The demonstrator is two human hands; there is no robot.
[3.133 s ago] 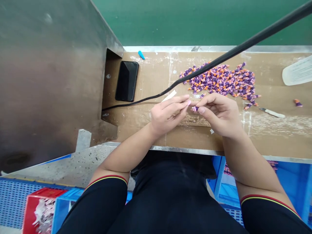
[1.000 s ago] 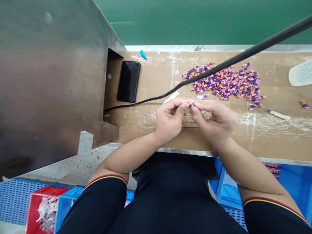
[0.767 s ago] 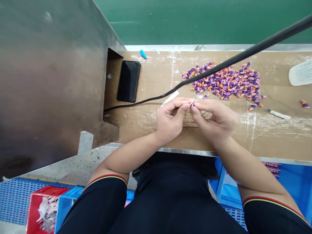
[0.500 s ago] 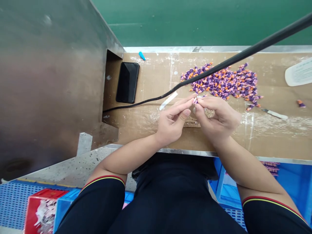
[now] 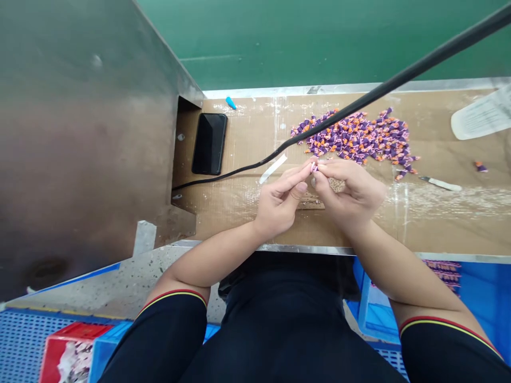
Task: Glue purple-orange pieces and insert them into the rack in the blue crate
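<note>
I see brown bench (image 5: 439, 229). Pile (image 5: 359, 139) lies at far side, probably for short reach. Right hand (image 5: 353, 194) clamped on piece (image 5: 315, 168), thumb and forefinger. Left hand (image 5: 279, 205): fingertips at piece, thumb apart; gripping, I cannot tell. Piece sits between 2 hands, likely braced because tiny.

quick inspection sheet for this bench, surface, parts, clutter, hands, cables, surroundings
Surface: brown worktop, whitish marks.
Parts: small purple piece, held; purple-and-orange pile beyond it.
Clutter: phone, blue cone, white strip, white-handled knife.
Hands: right hand pinches the small purple piece; left hand at it, grip unclear.
Cables: black cable crosses the view, overlapping the pile.
Surroundings: metal cabinet at left, green wall behind, red bin and blue bin below.
</note>
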